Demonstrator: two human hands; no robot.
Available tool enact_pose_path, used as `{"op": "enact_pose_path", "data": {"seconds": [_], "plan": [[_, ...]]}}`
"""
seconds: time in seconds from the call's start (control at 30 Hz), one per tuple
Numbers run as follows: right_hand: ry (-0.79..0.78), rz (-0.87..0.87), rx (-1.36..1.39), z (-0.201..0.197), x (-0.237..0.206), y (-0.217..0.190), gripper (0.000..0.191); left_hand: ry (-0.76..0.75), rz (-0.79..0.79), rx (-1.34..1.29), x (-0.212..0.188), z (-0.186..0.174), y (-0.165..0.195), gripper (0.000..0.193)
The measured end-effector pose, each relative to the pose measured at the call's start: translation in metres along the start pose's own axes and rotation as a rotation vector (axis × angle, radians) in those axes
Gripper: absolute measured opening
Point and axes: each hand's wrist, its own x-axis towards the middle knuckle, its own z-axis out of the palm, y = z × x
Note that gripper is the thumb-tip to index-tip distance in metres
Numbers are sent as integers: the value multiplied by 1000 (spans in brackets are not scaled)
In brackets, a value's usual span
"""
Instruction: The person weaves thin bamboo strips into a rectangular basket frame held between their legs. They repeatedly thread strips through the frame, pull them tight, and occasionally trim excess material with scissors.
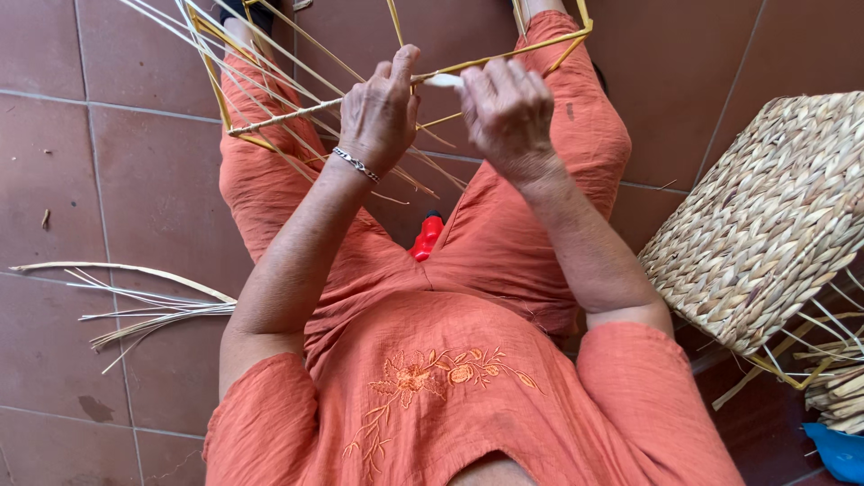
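Holding a yellow wire frame (504,59) over my knees, my left hand (380,112) pinches its top bar with fingers closed, while my right hand (508,112) grips a pale strand (443,80) against that bar. Thin straw-coloured reeds (270,72) fan out from the frame. 1 woven basket (765,216) sits beside my right leg on the floor (108,180).

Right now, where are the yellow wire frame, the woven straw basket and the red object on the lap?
yellow wire frame (504,56), head view, on its top bar.
woven straw basket (765,225), head view, on its plaited side.
red object (427,238), head view, on its body.
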Motion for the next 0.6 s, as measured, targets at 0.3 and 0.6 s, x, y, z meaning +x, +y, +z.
{"op": "enact_pose_path", "data": {"seconds": [0.3,0.6], "plan": [[41,36,78,17,69,40,40,150,202,132,5,7,7,24],[155,217,269,8,19,24,24,-141,84,226,23,24,7,17]]}}
